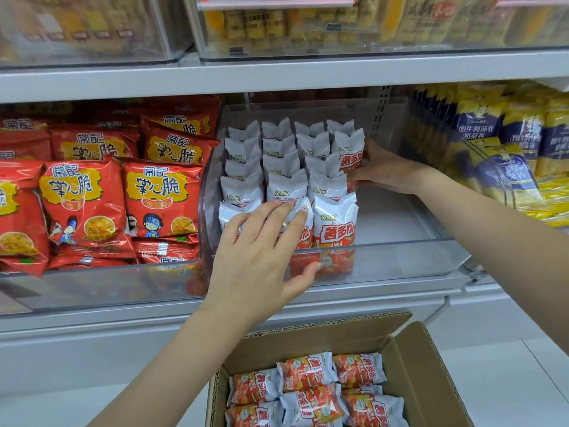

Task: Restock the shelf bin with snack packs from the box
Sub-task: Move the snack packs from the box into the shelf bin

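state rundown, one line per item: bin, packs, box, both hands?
Clear shelf bin: left part filled, right side bare.
White snack packs: upright, in rows.
Cardboard box: flaps open, packs still inside.
Boxed packs: lying flat.
Left hand: fingers spread, pressing the front packs, nothing gripped.
Right hand: gripping an upright pack at the back right.

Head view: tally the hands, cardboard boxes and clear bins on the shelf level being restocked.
Hands: 2, left hand and right hand, which holds a snack pack
Cardboard box: 1
Clear bins: 3, left bin, middle bin, right bin
Total: 6
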Available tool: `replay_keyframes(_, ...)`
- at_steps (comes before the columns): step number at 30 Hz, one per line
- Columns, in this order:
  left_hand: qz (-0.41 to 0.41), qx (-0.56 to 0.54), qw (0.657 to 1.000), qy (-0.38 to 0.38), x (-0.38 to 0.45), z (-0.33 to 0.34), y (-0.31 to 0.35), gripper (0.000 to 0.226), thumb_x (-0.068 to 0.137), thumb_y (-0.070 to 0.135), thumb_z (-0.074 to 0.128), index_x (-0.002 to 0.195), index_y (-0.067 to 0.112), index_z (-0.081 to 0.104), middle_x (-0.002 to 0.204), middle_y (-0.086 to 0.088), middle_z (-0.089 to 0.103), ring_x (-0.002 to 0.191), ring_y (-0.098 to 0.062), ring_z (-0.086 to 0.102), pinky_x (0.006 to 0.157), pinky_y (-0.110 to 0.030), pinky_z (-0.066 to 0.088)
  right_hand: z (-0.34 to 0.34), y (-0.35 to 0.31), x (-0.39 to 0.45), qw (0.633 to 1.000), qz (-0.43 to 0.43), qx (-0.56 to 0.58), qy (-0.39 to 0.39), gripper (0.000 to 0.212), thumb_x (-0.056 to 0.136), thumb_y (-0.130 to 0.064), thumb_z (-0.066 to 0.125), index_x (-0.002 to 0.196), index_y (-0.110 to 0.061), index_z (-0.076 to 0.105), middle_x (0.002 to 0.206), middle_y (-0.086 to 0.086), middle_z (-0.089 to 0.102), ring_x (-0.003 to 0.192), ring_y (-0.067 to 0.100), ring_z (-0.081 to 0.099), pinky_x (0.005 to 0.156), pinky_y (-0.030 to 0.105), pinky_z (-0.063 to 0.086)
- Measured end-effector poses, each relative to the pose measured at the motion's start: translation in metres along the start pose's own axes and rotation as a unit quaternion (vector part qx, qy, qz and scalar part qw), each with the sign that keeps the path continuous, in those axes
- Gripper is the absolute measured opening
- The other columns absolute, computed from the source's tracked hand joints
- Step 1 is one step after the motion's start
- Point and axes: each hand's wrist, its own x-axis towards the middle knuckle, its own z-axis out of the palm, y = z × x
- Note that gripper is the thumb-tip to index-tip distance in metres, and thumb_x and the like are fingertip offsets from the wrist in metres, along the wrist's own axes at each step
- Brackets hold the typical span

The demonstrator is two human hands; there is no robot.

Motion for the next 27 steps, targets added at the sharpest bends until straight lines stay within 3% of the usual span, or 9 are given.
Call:
replay_keyframes(4,0.005,-0.004,1.0,-0.016,0.0,-0.002,-0.001,0.061,0.086,0.056,0.045,0.124,0.011,0.06,0.127,-0.01,0.06,0.119,-0.028,0.055,0.095,-0.041,0.037,-0.002,-0.01,-0.014,0.997,0.043,0.033,0.061,0.088,0.071,-0.017,0.083,0.14,-0.026,0.03,0.13,-0.006,0.052,0.117,0.016,0.055,0.097,0.037,0.05)
replay_keyframes(6,0.011,-0.019,1.0,-0.018,-0.002,-0.006,0.0,0.058,0.088,0.051,0.047,0.126,0.009,0.057,0.129,-0.012,0.058,0.12,-0.029,0.053,0.096,-0.041,0.036,-0.005,-0.019,-0.035,0.99,0.041,-0.037,0.128,0.088,0.073,-0.02,0.082,0.145,-0.024,0.03,0.139,0.0,0.048,0.125,0.02,0.049,0.101,0.037,0.047)
replay_keyframes(9,0.04,-0.035,0.998,0.035,-0.014,-0.011,0.008,0.046,0.087,0.033,0.054,0.124,0.006,0.054,0.125,-0.016,0.057,0.118,-0.029,0.049,0.097,-0.041,0.036,-0.004,-0.03,-0.089,0.962,-0.022,-0.198,0.189,0.069,0.083,-0.025,0.072,0.142,-0.02,0.037,0.141,0.004,0.045,0.124,0.021,0.048,0.1,0.031,0.041)
replay_keyframes(13,0.069,-0.069,0.993,0.072,-0.048,-0.015,0.041,0.038,0.081,0.016,0.055,0.117,0.003,0.057,0.117,-0.018,0.06,0.11,-0.031,0.049,0.093,-0.042,0.039,0.021,-0.011,-0.172,0.913,-0.168,-0.268,0.259,0.033,0.088,-0.01,0.059,0.12,-0.012,0.055,0.116,0.005,0.055,0.108,0.026,0.054,0.094,0.04,0.046)
replay_keyframes(16,0.097,-0.074,0.992,-0.02,-0.088,-0.002,0.067,0.033,0.076,0.017,0.049,0.107,0.005,0.053,0.105,-0.014,0.061,0.098,-0.031,0.054,0.085,-0.038,0.039,0.064,0.027,-0.222,0.873,-0.219,-0.328,0.288,0.022,0.083,-0.003,0.059,0.104,-0.008,0.061,0.117,0.013,0.058,0.113,0.031,0.051,0.096,0.041,0.039)
replay_keyframes(18,0.047,-0.079,0.988,-0.123,-0.121,0.007,0.081,0.032,0.074,0.018,0.054,0.105,0.008,0.054,0.098,-0.01,0.06,0.091,-0.029,0.057,0.08,-0.036,0.038,0.095,0.058,-0.246,0.853,-0.22,-0.373,0.29,0.02,0.079,0.0,0.061,0.098,-0.006,0.062,0.118,0.015,0.059,0.108,0.032,0.052,0.09,0.041,0.04)
replay_keyframes(20,-0.047,-0.083,0.955,-0.281,-0.158,0.011,0.094,0.034,0.081,0.02,0.058,0.113,0.011,0.053,0.108,-0.008,0.058,0.101,-0.028,0.054,0.084,-0.036,0.04,0.125,0.088,-0.263,0.867,-0.192,-0.405,0.216,0.023,0.076,0.003,0.062,0.098,-0.005,0.061,0.112,0.016,0.061,0.1,0.037,0.057,0.084,0.044,0.046)
replay_keyframes(22,-0.12,-0.081,0.891,-0.43,-0.197,0.018,0.104,0.038,0.089,0.022,0.052,0.125,0.012,0.045,0.121,-0.007,0.052,0.115,-0.027,0.047,0.092,-0.037,0.039,0.154,0.113,-0.278,0.892,-0.093,-0.438,0.062,0.032,0.084,-0.003,0.058,0.115,-0.009,0.057,0.12,0.011,0.059,0.109,0.034,0.056,0.088,0.045,0.048)
replay_keyframes(27,-0.203,-0.123,0.771,-0.591,-0.263,0.037,0.121,0.034,0.089,0.013,0.054,0.123,0.009,0.047,0.126,-0.012,0.05,0.118,-0.029,0.05,0.09,-0.038,0.045,0.212,0.175,-0.298,0.829,0.108,-0.499,-0.23,0.06,0.09,-0.014,0.055,0.144,-0.019,0.028,0.139,0.007,0.044,0.125,0.027,0.043,0.094,0.043,0.046)
